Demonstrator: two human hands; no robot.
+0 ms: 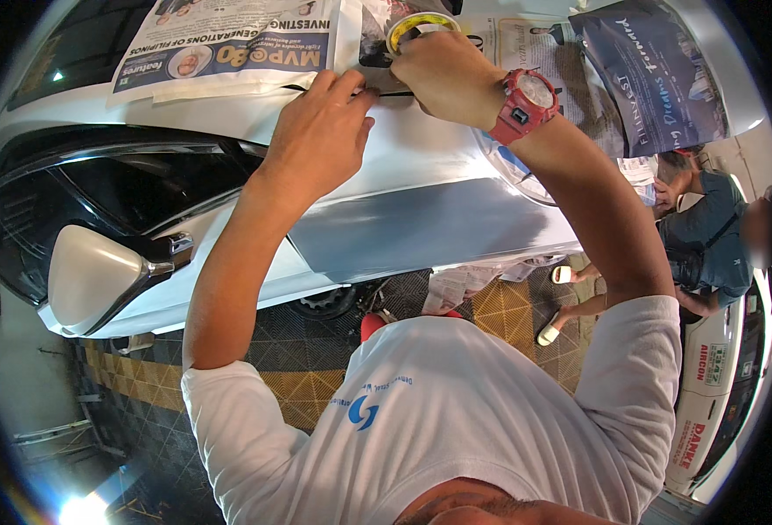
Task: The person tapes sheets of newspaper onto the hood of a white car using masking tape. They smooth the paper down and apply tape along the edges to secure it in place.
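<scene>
My left hand (320, 131) rests at the lower edge of a newspaper sheet (228, 83) laid over the white car's hood. Its fingers are bent and slightly apart, the thumb held away from them. Just right of it, my right hand (447, 74), with a red watch (526, 101) on the wrist, is closed at the near rim of a yellow-ringed tape roll (427, 19). Its fingertips are mostly hidden. Below both hands is the fender, with a dull grey patch (421, 223) on its side.
A white side mirror (97, 276) juts out at left beside the dark window. More newspaper (657, 79) covers the car at right. Another person (705, 227) bends close to the car there. A white vehicle (710, 394) stands behind them. Tiled floor (500, 315) shows below.
</scene>
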